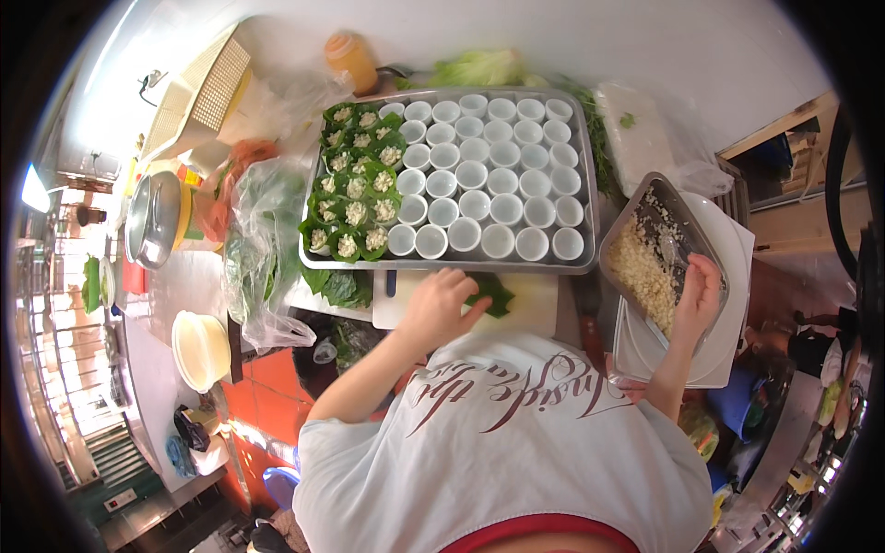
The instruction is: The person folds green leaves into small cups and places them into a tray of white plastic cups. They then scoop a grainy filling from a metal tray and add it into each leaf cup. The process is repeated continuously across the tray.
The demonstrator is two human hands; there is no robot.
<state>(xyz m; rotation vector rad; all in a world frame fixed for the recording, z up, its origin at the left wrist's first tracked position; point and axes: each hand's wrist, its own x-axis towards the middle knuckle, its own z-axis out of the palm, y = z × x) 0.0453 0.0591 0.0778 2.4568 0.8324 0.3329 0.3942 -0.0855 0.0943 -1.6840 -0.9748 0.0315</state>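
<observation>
Left hand (pixel 444 300), fingers apart, is beside a leaf (pixel 494 295); right fingers (pixel 702 267) clamp a spoon (pixel 672 249); beyond the left, leaf-lined cups (pixel 370 171) stand filled, most white cups (pixel 474 204) unfilled.

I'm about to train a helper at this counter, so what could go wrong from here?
Crumbly filling might scatter if the right hand lifts some out of the metal pan.
The green leaf beside the left hand looks thin and could tear if handled roughly.
The empty white cups stand close together in the tray, so one bump might tip several.
</observation>
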